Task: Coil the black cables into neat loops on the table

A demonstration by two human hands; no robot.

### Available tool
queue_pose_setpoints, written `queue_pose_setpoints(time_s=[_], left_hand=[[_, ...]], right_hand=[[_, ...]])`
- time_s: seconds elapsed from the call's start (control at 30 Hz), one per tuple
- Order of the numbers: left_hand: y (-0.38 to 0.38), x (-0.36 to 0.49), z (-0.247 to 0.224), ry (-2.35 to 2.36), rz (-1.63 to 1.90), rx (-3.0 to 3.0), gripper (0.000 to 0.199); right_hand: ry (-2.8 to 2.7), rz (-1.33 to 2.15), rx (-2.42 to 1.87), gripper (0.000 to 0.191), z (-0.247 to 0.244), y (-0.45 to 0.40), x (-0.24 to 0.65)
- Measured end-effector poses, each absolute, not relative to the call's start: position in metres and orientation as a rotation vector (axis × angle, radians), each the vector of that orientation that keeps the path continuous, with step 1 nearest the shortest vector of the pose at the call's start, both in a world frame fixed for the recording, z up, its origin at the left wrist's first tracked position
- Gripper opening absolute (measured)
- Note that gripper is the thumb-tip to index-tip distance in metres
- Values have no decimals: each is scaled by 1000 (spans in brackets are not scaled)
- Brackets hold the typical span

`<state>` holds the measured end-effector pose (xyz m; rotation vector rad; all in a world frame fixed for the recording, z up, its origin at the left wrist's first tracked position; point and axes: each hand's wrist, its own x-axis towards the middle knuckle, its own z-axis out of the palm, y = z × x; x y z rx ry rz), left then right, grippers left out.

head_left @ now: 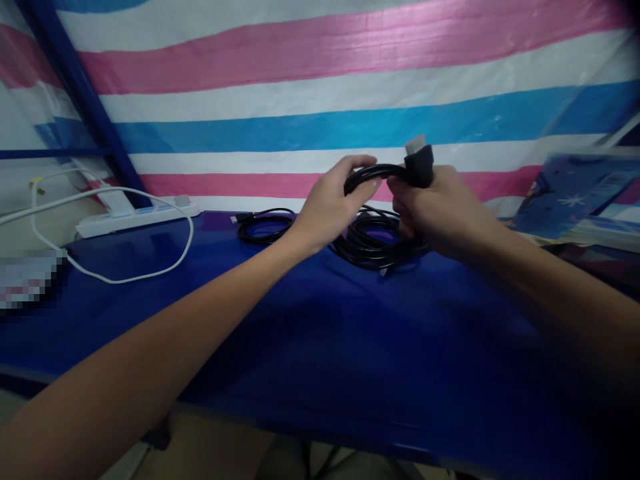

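Observation:
Above the desk, my left hand is closed round a bundled loop of black cable, thumb below and fingers over the top. My right hand grips the same cable beside its wide black plug, which points upward with a pale, translucent-looking tip. A larger coil of black cable rests on the desk under my hands, partly hidden by them; whether it joins the held loop, I cannot tell. Left of it lies a smaller black cable coil with a flat plug at its end.
The blue desk spans the view. A white power strip and a looping white cord are at the back left. A blurred-out object sits at the left edge. A blue printed packet stands at right, before a striped sheet.

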<state>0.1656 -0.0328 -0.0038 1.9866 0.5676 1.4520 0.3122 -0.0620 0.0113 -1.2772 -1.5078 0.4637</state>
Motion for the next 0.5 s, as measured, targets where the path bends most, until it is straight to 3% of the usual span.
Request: queue_pose_setpoints(time_s=[0.1, 0.2, 0.3, 0.4, 0.5], left_hand=[[-24, 163, -7, 627, 1627, 1796, 24], [-16, 161, -17, 914, 1660, 1437, 46], [-16, 163, -23, 856, 1368, 1158, 66], [-29, 171, -19, 493, 1153, 1123, 66], [-45, 177, -11, 315, 1118, 1245, 54]], right_hand=[[-1280, 619, -1067, 4, 13, -65, 308], [-1134, 654, -967, 10, 19, -69, 311], [-1055, 747, -925, 16, 21, -70, 315], [-1047, 780, -999, 19, 19, -68, 314], [-1037, 668, -1074, 19, 14, -62, 312]])
